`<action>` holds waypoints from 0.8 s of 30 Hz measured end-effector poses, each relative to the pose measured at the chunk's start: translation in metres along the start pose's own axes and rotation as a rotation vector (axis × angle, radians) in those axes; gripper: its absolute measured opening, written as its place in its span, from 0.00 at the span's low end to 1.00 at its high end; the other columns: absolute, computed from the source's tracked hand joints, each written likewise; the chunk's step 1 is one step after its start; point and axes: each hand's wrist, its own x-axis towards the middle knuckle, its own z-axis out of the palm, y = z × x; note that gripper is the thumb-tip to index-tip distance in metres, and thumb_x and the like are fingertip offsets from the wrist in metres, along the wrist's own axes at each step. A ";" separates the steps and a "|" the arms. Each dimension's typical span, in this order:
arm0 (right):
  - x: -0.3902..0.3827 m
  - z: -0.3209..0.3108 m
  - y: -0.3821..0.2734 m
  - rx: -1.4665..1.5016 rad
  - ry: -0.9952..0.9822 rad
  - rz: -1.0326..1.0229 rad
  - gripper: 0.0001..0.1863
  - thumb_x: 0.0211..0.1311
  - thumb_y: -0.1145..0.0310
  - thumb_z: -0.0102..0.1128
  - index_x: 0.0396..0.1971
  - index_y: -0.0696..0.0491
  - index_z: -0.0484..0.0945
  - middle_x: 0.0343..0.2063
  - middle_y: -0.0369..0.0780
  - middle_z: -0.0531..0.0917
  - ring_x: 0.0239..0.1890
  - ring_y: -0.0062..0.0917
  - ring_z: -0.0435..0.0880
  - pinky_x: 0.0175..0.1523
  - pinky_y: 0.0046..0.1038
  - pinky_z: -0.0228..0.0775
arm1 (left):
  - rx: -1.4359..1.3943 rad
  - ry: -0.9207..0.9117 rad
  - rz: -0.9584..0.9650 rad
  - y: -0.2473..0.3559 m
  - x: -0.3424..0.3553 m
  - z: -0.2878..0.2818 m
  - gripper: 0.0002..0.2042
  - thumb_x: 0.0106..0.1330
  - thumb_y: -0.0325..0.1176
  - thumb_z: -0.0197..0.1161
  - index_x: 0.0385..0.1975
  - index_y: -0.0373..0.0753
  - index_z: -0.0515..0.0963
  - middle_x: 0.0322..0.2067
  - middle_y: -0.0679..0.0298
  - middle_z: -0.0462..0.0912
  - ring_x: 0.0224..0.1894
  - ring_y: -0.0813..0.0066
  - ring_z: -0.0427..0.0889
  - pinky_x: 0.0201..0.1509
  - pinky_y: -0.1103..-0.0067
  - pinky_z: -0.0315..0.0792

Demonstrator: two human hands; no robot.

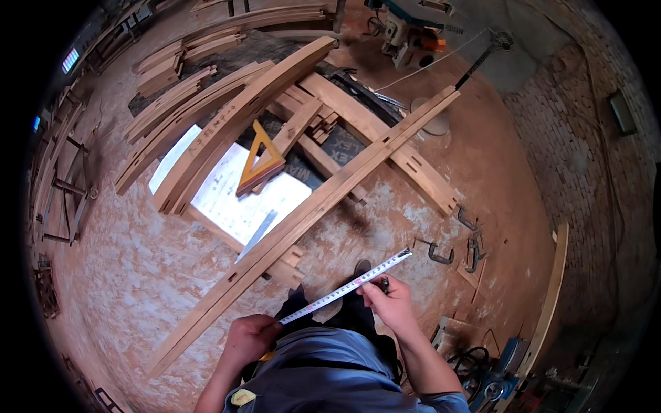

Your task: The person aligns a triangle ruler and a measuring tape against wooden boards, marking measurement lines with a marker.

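The white blade of a tape measure (335, 293) is stretched out in front of my body, sloping up to the right. My left hand (249, 339) is closed around its lower left end; a bit of yellow shows just below, perhaps the case, mostly hidden. My right hand (391, 301) pinches the blade toward its far end, whose tip sticks out past the fingers. A small dark object also shows at those fingers, too small to name. Beyond my hands, a long wooden beam (303, 230) with mortise slots lies diagonally across other timbers, touched by neither hand.
A yellow triangular square (260, 162) rests near a white paper sheet (224, 186). Curved timbers (237, 113) lie at the back left. Several C-clamps (441, 253) sit on the floor to the right. A blue power tool (499, 382) stands at lower right, an orange-and-white machine (413, 41) at the back.
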 end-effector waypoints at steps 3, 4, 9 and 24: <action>0.042 -0.028 -0.006 0.116 -0.059 0.069 0.07 0.70 0.69 0.64 0.35 0.57 0.83 0.25 0.33 0.84 0.21 0.12 0.76 0.27 0.18 0.66 | -0.041 0.051 -0.031 0.020 0.022 0.028 0.06 0.64 0.32 0.68 0.34 0.36 0.86 0.29 0.53 0.86 0.32 0.60 0.87 0.38 0.72 0.78; 0.058 -0.043 -0.007 0.116 -0.067 0.107 0.08 0.71 0.68 0.64 0.34 0.57 0.83 0.25 0.33 0.84 0.20 0.12 0.75 0.25 0.17 0.65 | -0.040 0.056 -0.046 0.028 0.032 0.039 0.06 0.64 0.31 0.68 0.34 0.36 0.86 0.29 0.53 0.86 0.32 0.60 0.87 0.38 0.72 0.78; 0.124 -0.115 -0.019 0.241 -0.156 0.175 0.09 0.72 0.67 0.62 0.32 0.56 0.80 0.20 0.34 0.80 0.15 0.13 0.72 0.19 0.18 0.60 | -0.101 0.118 -0.038 0.088 0.072 0.087 0.07 0.65 0.32 0.68 0.35 0.35 0.86 0.29 0.52 0.86 0.32 0.62 0.87 0.38 0.72 0.78; 0.246 -0.159 -0.056 0.297 -0.107 0.225 0.09 0.73 0.69 0.60 0.30 0.56 0.78 0.19 0.35 0.79 0.16 0.17 0.73 0.18 0.19 0.60 | -0.001 0.201 -0.162 0.146 0.169 0.105 0.09 0.63 0.37 0.70 0.39 0.41 0.85 0.29 0.53 0.87 0.35 0.56 0.88 0.40 0.67 0.80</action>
